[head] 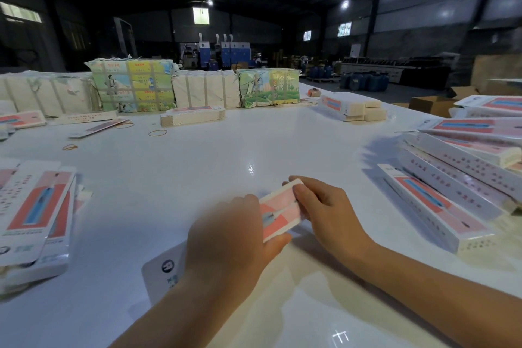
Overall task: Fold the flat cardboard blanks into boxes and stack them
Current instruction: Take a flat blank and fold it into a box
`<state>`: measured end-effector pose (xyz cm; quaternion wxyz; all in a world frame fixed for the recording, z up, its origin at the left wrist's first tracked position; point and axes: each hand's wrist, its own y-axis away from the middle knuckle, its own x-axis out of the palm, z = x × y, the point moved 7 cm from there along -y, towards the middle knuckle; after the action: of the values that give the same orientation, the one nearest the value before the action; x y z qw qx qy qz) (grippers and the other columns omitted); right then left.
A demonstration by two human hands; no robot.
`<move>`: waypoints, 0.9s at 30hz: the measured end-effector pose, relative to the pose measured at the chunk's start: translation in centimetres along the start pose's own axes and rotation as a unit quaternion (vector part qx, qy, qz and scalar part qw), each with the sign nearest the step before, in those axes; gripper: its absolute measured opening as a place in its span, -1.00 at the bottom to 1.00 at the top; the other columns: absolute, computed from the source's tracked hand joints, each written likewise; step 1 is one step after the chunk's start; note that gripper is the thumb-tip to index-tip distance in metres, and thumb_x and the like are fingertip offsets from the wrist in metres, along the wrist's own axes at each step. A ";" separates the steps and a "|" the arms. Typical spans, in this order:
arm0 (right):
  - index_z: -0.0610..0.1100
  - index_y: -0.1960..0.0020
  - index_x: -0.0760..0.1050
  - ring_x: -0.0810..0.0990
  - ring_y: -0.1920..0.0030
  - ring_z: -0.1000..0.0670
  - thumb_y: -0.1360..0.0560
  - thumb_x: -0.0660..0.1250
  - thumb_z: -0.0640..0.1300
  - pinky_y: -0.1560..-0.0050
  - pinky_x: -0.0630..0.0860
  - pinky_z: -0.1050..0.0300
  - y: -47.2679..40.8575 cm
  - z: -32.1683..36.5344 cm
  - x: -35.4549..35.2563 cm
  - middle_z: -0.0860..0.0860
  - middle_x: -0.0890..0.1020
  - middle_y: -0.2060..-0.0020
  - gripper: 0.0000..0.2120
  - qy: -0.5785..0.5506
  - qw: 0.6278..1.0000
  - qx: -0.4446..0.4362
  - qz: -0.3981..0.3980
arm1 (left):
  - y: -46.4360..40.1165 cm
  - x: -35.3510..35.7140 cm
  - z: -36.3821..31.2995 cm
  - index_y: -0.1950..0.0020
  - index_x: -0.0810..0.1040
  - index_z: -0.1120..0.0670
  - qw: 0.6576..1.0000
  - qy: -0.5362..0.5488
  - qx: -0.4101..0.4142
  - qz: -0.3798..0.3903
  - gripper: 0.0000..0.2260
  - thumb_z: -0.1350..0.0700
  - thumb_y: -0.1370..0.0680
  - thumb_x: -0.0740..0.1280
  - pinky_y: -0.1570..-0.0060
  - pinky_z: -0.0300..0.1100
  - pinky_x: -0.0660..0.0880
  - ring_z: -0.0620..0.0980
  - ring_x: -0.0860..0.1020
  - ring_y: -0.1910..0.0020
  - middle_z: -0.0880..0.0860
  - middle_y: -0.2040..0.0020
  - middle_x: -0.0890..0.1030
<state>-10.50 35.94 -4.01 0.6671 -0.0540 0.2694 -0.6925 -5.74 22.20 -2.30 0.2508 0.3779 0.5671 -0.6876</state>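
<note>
Both hands, left hand (226, 237) and right hand (324, 206), grip a long pink-and-white printed cardboard blank (279, 210) near the glossy white worktop's (197, 167) front edge.

No legible text anywhere. Folded boxes (457, 178) at right carry rows of small reddish characters, too blurred to read. The flat blank (166, 271) near the desk edge shows a round dark logo and bluish print, both unreadable.

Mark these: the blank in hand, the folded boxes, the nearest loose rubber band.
blank (278, 210) head view, pink printed face
folded boxes (440, 207) head view, nearest box's top
rubber band (70, 147) head view, loop
</note>
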 end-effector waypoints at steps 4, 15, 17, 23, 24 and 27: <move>-0.25 0.04 0.54 0.53 0.13 -0.02 -0.64 0.09 -0.16 0.20 0.45 0.18 0.6 0.5 -0.2 -0.11 0.58 0.14 -0.72 0.046 0.998 -0.038 -0.024 | -0.5 -0.5 -0.3 0.11 0.51 0.13 0.999 0.047 -0.011 0.023 -0.45 -0.34 -0.26 0.20 0.53 -0.29 0.34 -0.12 0.39 0.47 -0.04 0.35 0.50; -0.10 0.06 0.65 0.67 0.06 -0.07 -0.63 0.12 -0.15 -0.01 0.62 0.08 0.1 -0.8 0.9 -0.05 0.71 0.14 -0.68 -0.142 0.982 0.108 0.065 | -0.3 -0.6 1.3 -0.02 0.53 0.06 0.999 0.022 -0.035 0.030 -0.37 -0.39 -0.32 0.00 0.45 -0.30 0.23 -0.12 0.44 0.36 -0.06 0.22 0.58; -0.08 0.12 0.65 0.67 0.08 -0.11 -0.63 0.10 -0.18 0.00 0.62 0.02 0.2 -0.4 0.6 -0.07 0.70 0.17 -0.64 -0.095 0.992 0.068 0.050 | -0.4 -0.8 1.3 -0.04 0.51 0.04 0.999 0.009 -0.037 0.018 -0.34 -0.39 -0.32 -0.07 0.44 -0.29 0.23 -0.13 0.41 0.34 -0.07 0.20 0.57; 0.06 0.14 0.64 0.66 0.12 -0.05 -0.63 0.09 -0.23 0.04 0.61 0.10 0.5 0.8 -0.2 0.00 0.69 0.20 -0.60 -0.053 0.998 -0.024 0.015 | -0.4 -1.3 0.6 0.19 0.58 0.17 0.998 0.047 -0.001 -0.041 -0.45 -0.29 -0.31 0.12 0.58 -0.28 0.32 -0.02 0.47 0.54 0.03 0.42 0.54; 0.00 0.11 0.64 0.66 0.11 -0.08 -0.64 0.09 -0.23 0.03 0.62 0.07 0.3 0.8 -0.2 -0.04 0.69 0.18 -0.63 -0.080 0.996 -0.016 0.022 | -0.4 -1.4 0.7 0.18 0.58 0.18 0.997 0.055 -0.003 -0.049 -0.43 -0.30 -0.32 0.10 0.60 -0.27 0.35 -0.02 0.48 0.53 0.03 0.41 0.55; -0.07 0.09 0.68 0.68 0.08 -0.09 -0.62 0.05 -0.29 0.07 0.62 0.10 -0.3 0.1 0.0 -0.09 0.71 0.12 -0.57 -0.205 0.977 0.049 0.041 | -0.5 -1.5 1.2 0.14 0.59 0.17 0.997 0.063 -0.009 -0.054 -0.41 -0.31 -0.36 0.06 0.59 -0.26 0.33 0.00 0.50 0.50 0.02 0.38 0.56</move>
<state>-10.68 35.92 -3.81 0.7380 -0.1506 0.0946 -0.6509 -5.55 21.00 -0.72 0.1808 0.3869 0.6074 -0.6698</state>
